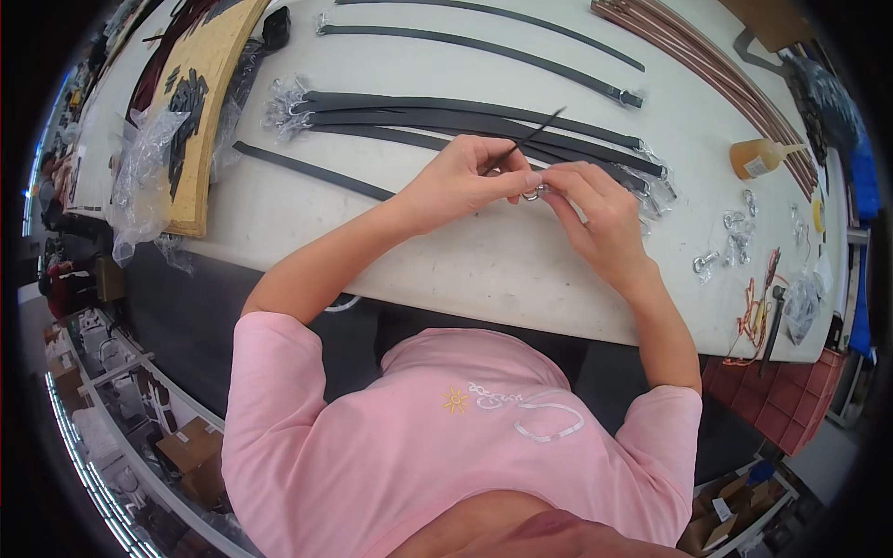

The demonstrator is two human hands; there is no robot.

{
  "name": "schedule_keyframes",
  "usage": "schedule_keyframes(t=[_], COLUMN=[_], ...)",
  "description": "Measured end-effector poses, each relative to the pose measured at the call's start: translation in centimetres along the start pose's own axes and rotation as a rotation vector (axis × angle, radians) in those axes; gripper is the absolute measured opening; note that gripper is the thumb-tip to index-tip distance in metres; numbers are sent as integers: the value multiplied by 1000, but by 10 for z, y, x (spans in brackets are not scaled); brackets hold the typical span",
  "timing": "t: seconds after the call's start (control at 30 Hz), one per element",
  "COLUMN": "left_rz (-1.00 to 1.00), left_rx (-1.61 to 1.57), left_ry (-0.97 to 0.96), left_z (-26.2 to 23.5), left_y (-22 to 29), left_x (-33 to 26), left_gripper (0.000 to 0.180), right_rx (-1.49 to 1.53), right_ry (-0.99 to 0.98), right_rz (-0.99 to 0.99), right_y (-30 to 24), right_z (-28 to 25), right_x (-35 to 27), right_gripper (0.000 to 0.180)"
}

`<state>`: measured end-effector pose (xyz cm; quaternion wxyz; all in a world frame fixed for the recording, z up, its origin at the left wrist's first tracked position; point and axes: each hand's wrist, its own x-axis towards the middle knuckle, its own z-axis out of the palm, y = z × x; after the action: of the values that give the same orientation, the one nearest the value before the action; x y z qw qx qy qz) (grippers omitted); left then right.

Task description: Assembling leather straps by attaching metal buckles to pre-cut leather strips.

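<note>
Pinching a metal buckle (532, 193) between left hand (462, 181) and right hand (595, 216).

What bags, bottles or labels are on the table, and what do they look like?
Squeeze bottle: far right of the table, lying tilted, amber with a pale label and nozzle.
Clear plastic bags: left edge, crumpled, see-through.
Small clear bag: right edge, crinkled, contents unclear.
Cardboard boxes: on the floor at lower left, brown.

A big white table (465, 270) holds long black straps (465, 116) in the middle, brown strips (707, 65) at upper right, an orange bottle (758, 158), shiny metal clips (730, 237), and a tan board (209, 102) at upper left.
</note>
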<state>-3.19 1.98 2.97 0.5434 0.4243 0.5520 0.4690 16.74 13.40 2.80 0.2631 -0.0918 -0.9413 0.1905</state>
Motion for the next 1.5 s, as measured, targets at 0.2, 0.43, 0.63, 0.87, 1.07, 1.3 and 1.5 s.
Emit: schedule_keyframes(t=[0.2, 0.43, 0.63, 0.87, 1.07, 1.3, 1.5], left_rz=[371, 424, 395, 464, 478, 360, 517], left_rx=[443, 327, 265, 297, 352, 156, 185], left_ry=[46, 11, -83, -188, -227, -104, -51], left_z=[-1, -3, -8, -5, -5, 3, 15], left_y=[6, -3, -2, 3, 0, -5, -16], left_x=[-3, 2, 1, -5, -6, -6, -2], left_gripper=[40, 36, 32, 37, 33, 19, 29], right_rx=[701, 595, 762, 1103, 1239, 1172, 1479], right_ry=[184, 36, -159, -459, -631, -523, -537], right_rz=[596, 474, 455, 461, 533, 605, 595], right_y=[12, 9, 11, 24, 23, 16, 16], right_z=[-7, -14, -31, -36, -33, -22, -6], right_x=[-12, -12, -9, -12, -13, -13, -16], right_gripper=[20, 24, 21, 24, 24, 22, 19])
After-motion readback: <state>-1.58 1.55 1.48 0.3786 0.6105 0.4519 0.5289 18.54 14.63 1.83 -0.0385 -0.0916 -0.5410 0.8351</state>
